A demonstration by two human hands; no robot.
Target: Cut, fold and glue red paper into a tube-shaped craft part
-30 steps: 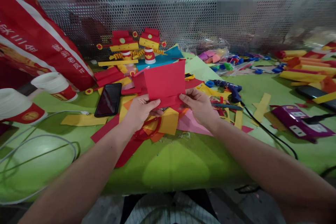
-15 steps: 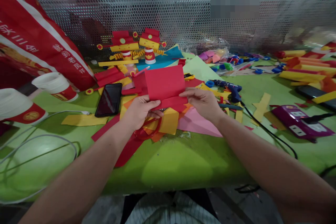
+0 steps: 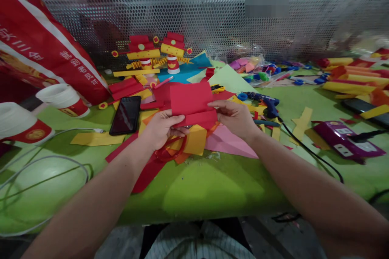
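A sheet of red paper (image 3: 192, 99), with a folded band along its near edge, is held up over the middle of the table. My left hand (image 3: 164, 127) pinches its left end between thumb and fingers. At the right end, my right hand (image 3: 232, 116) has its thumb and fingertips closed on the folded edge. Beneath the paper lie red-handled scissors (image 3: 172, 153), their blades hidden. Yellow paper (image 3: 196, 141), a pink sheet (image 3: 231, 142) and a long red piece (image 3: 150, 176) are spread under and around my hands.
A black phone (image 3: 125, 115) and paper cups (image 3: 65, 99) stand to the left. Two paper-and-cup figures (image 3: 173, 50) are at the back. A blue glue gun (image 3: 267, 103) with a black cord and a purple power strip (image 3: 349, 139) lie right. A perforated metal panel (image 3: 194, 4) rises behind.
The red paper's upper part has tipped lower and the folded band along its near edge shows wider. Both hands stay at its two ends, the right fingers shifted slightly.
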